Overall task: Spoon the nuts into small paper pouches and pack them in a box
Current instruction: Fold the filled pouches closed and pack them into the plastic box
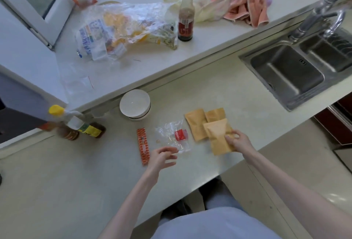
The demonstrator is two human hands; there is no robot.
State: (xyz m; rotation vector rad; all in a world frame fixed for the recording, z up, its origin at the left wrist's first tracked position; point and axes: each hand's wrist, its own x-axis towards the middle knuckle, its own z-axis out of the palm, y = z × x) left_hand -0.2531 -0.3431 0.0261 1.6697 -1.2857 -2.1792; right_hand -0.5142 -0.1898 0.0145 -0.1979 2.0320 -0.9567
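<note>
Right hand [239,140] pinches the near right corner of a brown paper pouch [219,136], fingers curled over its edge; the pouch lies tilted on the counter [219,90], overlapping two more pouches: one flat at its 10 o'clock [196,124], one partly hidden at its 12 o'clock [215,113]. Left hand [162,157] hovers above the counter, fingers loosely spread, holding nothing, fingertips just over the near edge of a crumpled clear plastic bag [171,137] with a red label. One small pale nut-like bit [157,141] lies by the bag; cannot tell more. Orange patterned strip packet [143,146] lies flat just at the left hand's 10 o'clock. White bowl [135,107] stands at 12 o'clock of the bag, against the step of the raised ledge. Two bottles [83,126] with yellow labelling stand at far 9 o'clock. On the ledge: large clear plastic bag [125,29] of packets, dark sauce bottle [185,9], pink and purple cloths [247,4]. Steel sink [289,71] with tap at 2 o'clock.
</note>
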